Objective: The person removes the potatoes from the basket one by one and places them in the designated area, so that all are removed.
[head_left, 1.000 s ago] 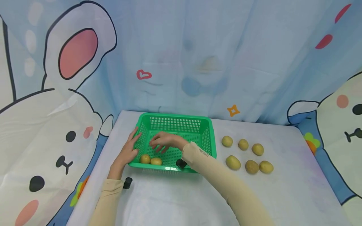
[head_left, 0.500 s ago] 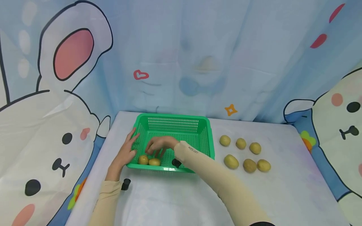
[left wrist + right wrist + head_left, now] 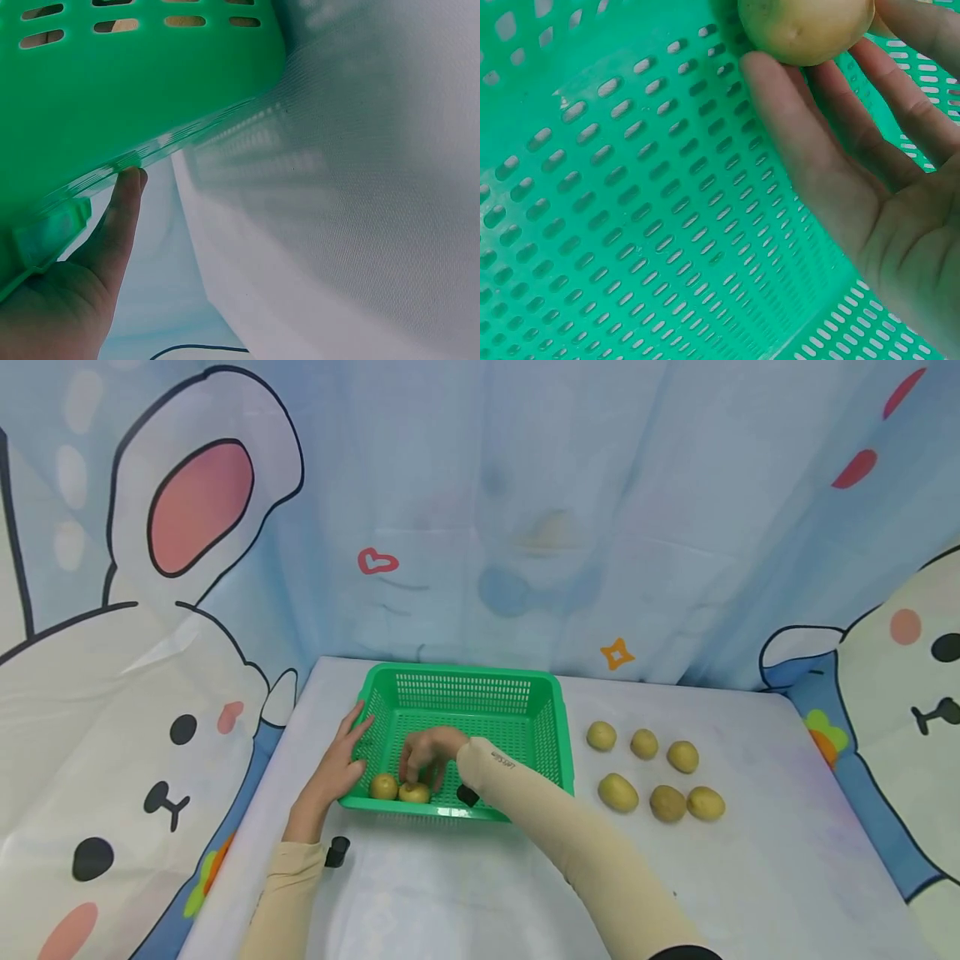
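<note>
My left hand [image 3: 333, 770] lies along the left side of a green plastic basket [image 3: 480, 675], its fingers straight and spread at the rim. From the left wrist view, a straight finger [image 3: 124, 214] touches the basket's outer side [image 3: 187, 82]. Inside the basket, my right hand [image 3: 433, 756] reaches down over a yellow potato [image 3: 414, 793] in the near left corner. The right wrist view has this potato [image 3: 806, 26] between the thumb and fingers of the right hand [image 3: 900, 187]. Another potato [image 3: 383, 787] sits just left of it, against the basket wall.
Right of the basket, several potatoes lie in two loose rows on the white tabletop, among them a back-row potato [image 3: 602, 736] and a browner front-row potato [image 3: 667, 803]. A patterned blue curtain [image 3: 465, 527] hangs behind the table. Black camera mounts [image 3: 337, 852] stick out from the wrists.
My right hand has come down from above the basket's middle onto the right one of the two potatoes inside. My left hand stays at the basket's left side.
</note>
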A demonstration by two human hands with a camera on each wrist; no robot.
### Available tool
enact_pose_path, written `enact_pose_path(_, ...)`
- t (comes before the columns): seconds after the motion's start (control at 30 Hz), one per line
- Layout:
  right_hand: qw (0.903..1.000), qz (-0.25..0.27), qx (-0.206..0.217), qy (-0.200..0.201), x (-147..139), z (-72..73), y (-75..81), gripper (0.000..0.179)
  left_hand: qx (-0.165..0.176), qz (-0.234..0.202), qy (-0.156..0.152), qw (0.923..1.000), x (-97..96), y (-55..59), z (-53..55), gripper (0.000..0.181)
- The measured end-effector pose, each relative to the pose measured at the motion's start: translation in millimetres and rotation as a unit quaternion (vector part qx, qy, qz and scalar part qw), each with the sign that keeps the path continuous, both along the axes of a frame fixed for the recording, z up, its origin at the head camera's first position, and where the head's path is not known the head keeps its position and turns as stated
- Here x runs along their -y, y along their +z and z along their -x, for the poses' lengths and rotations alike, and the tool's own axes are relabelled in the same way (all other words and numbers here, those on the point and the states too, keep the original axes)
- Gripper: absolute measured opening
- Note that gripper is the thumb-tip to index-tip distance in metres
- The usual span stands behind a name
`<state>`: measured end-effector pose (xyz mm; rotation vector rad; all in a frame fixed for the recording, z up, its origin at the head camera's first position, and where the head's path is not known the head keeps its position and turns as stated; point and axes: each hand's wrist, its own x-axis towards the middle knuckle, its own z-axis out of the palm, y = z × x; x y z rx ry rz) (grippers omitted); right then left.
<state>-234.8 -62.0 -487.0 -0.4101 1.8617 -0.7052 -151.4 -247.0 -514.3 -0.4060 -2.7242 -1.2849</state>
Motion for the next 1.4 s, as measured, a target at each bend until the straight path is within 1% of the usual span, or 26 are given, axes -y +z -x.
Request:
enact_pose_path(0.2,1.0,0.009,0.001,0.001,-5,-0.6,-1.9,0.016,-0.006,-0.003,-0.002,1.0,-2.0,0.0,0.6,0.078)
enact_pose_path(0.4,0.9998,0.018,0.001,0.003,-12,1.1,-7.0,0.016,-0.004,0.007,-0.005,1.0,-4.5,1.6,-0.3,0.079)
enact_pose_path(0.57,0.9995,0.033,0.002,0.005,-18,3.0,-13.7,0.016,0.0,0.006,-0.006,1.0,-6.4,2.6,-0.9,0.079)
enact_pose_path(0.7,0.999,0.043,0.014,-0.005,-25,6.3,-18.9,0.018,0.002,0.006,-0.006,1.0,-7.2,1.6,0.2,0.08)
enact_pose_path(0.83,0.998,0.055,0.027,-0.015,-32,9.9,-20.8,0.019,0.002,0.01,-0.007,0.9999,-7.5,0.6,0.8,0.08)
enact_pose_path(1.0,0.9949,0.081,0.05,-0.033,-40,15.2,-18.9,0.021,0.003,0.007,-0.008,0.9999,-7.4,1.7,0.6,0.079)
enact_pose_path(1.2,0.9862,0.14,0.075,-0.047,-51,21.0,-13.3,0.024,0.007,0.011,-0.008,0.9999,-5.1,3.7,-0.1,0.079)
enact_pose_path(1.27,0.9834,0.158,0.074,-0.05,-55,22.9,-8.5,0.025,0.006,0.01,-0.008,0.9999,-3.8,4.4,-0.6,0.079)
enact_pose_path(1.4,0.9785,0.184,0.073,-0.057,-66,27.4,5.8,0.029,0.009,0.01,-0.006,0.9999,-1.9,6.3,-1.9,0.079)
